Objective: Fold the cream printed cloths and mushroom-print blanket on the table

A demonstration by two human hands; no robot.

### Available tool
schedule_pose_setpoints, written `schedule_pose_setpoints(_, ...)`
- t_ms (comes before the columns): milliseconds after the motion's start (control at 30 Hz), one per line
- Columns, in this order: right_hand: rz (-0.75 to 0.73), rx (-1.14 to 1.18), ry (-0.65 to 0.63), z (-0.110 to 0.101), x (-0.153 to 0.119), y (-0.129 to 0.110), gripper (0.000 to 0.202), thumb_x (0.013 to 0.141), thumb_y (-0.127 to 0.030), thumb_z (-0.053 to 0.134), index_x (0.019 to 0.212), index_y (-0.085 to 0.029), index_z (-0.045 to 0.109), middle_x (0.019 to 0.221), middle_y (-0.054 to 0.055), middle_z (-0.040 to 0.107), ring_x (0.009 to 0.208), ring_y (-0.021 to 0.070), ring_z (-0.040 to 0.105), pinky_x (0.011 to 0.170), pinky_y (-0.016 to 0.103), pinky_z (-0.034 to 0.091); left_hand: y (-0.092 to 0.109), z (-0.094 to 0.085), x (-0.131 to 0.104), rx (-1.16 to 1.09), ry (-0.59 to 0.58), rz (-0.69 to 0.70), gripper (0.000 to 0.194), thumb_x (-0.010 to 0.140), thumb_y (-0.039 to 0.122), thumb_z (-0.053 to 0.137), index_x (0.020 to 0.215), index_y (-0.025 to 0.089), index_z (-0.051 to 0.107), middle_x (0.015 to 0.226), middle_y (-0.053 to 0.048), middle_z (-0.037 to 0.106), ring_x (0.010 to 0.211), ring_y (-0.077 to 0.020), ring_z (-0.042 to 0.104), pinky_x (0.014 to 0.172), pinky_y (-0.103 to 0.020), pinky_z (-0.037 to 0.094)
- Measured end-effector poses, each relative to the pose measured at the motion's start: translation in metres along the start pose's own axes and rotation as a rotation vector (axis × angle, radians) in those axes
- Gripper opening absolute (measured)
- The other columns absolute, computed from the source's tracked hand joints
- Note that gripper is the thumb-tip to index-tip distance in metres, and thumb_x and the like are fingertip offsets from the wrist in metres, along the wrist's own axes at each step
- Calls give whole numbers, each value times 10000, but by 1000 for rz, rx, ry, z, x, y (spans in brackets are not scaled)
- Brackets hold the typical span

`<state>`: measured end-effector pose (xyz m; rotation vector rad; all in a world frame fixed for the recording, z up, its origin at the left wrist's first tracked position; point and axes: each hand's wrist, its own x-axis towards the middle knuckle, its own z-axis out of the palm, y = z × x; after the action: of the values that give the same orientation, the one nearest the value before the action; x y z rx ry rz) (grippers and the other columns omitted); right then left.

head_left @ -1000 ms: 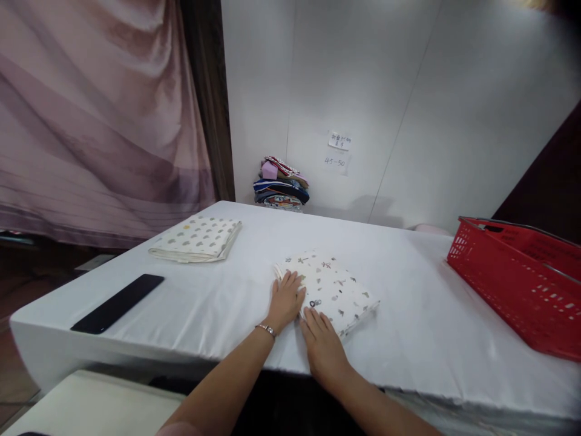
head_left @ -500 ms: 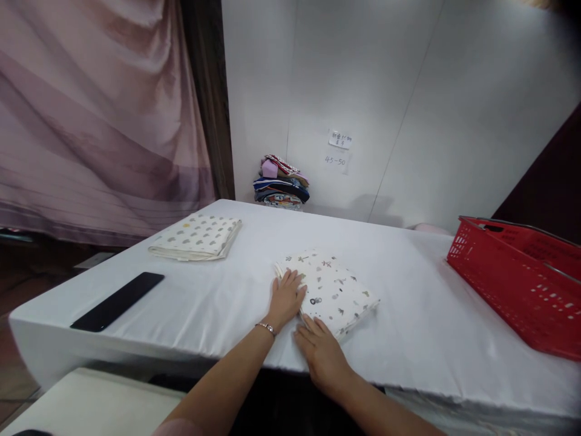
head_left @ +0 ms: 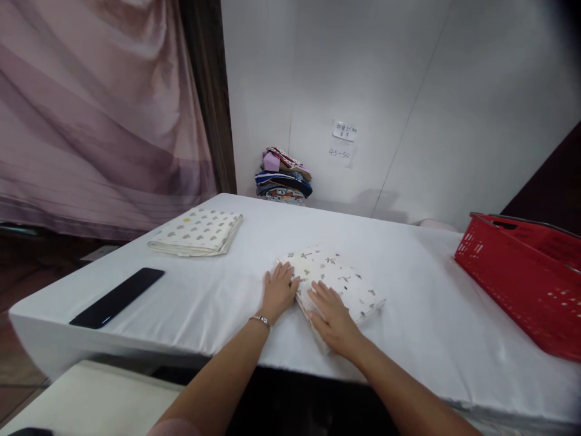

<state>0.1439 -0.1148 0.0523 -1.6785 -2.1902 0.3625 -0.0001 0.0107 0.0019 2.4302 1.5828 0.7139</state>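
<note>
Now the right hand (head_left: 334,318) is resting higher up on the folded white cloth with little grey and brown pictures (head_left: 347,278) than it was a moment ago, when it was touching only the near edge. So both hands are lying on top, and they seem to be pressing the cloth flat. That cloth is sitting to the left of the red plastic basket (head_left: 508,278), on the white-covered table (head_left: 417,272). The left hand (head_left: 278,290), wearing a shiny bracelet (head_left: 262,320), is touching the side that is farther from the basket. Both hands are spreading their fingers a little, staying apart from each other and not gripping anything that shows. Well left of the basket, another folded cloth with grey-green shapes (head_left: 200,232) and a flat black slab (head_left: 120,297) are lying. Also left of the basket, but farther back, a pile of folded fabrics (head_left: 284,178) is standing.
</note>
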Motion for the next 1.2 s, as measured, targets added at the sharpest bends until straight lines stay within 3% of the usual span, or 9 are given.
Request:
schedule_pose_setpoints(200, -37, -149, -180, 21, 6, 4, 748, 862, -545, 391, 1445, -116, 202, 1516, 119, 94, 1395, 260, 35, 1125, 469, 33, 0, -3, 1, -24, 16, 8, 399, 909, 416, 327, 1226, 259, 511, 1391, -34, 444, 1342, -244, 278, 1075, -544, 190)
schedule_pose_setpoints(367, -39, -158, -175, 26, 3, 4, 745, 861, -525, 404, 1451, -127, 183, 1521, 103, 73, 1396, 245, 23, 1129, 449, 24, -1, -6, 19, -19, 75, 9, 403, 919, 413, 303, 1201, 240, 532, 1387, -33, 449, 1357, -230, 245, 1103, -509, 148)
schedule_pose_setpoints(533, -17, -109, -179, 24, 2, 4, 739, 851, -490, 447, 1449, -137, 194, 1520, 100, 72, 1397, 239, 13, 1129, 455, 22, -2, 1, 27, -8, -12, -21, 404, 912, 386, 307, 1259, 254, 466, 1451, -27, 353, 1367, -242, 219, 1076, -551, 195)
schedule_pose_setpoints(633, -22, 59, -209, 18, 6, 10, 718, 834, -501, 477, 1436, -182, 250, 1513, 83, 141, 1393, 240, 85, 1126, 463, 60, -3, 4, 25, 5, -13, -20, 414, 915, 379, 292, 1279, 252, 445, 1459, -29, 338, 1373, -235, 204, 1071, -549, 211)
schedule_pose_setpoints(767, 125, 244, -87, -6, 23, 36, 581, 870, -483, 406, 1384, -214, 376, 1475, 57, 282, 1360, 209, 233, 1109, 404, 196, -3, 4, 24, 10, -21, -27, 423, 915, 383, 295, 1284, 243, 446, 1460, -38, 335, 1372, -236, 206, 1073, -545, 214)
schedule_pose_setpoints(900, 239, -62, 119, -27, 41, 82, 552, 880, -412, 405, 1377, -173, 378, 1491, 84, 238, 1384, 232, 141, 1113, 450, 113, -4, 4, 25, 3, -27, -38, 425, 914, 387, 298, 1279, 241, 459, 1458, -46, 339, 1370, -246, 215, 1072, -553, 214)
schedule_pose_setpoints(1033, 364, -256, 55, -19, 43, 121, 552, 902, -413, 348, 1377, -133, 360, 1475, 130, 266, 1359, 285, 200, 1061, 478, 206, -5, 4, 25, -9, -24, -39, 426, 915, 386, 301, 1284, 239, 455, 1458, -44, 339, 1370, -247, 215, 1070, -563, 211)
schedule_pose_setpoints(1200, 369, -308, 31, -6, 41, 131, 573, 912, -443, 290, 1384, -122, 344, 1478, 131, 260, 1343, 299, 229, 1026, 455, 268, -6, 6, 24, -27, -12, -32, 428, 915, 393, 301, 1285, 237, 450, 1459, -39, 337, 1371, -242, 210, 1072, -559, 207)
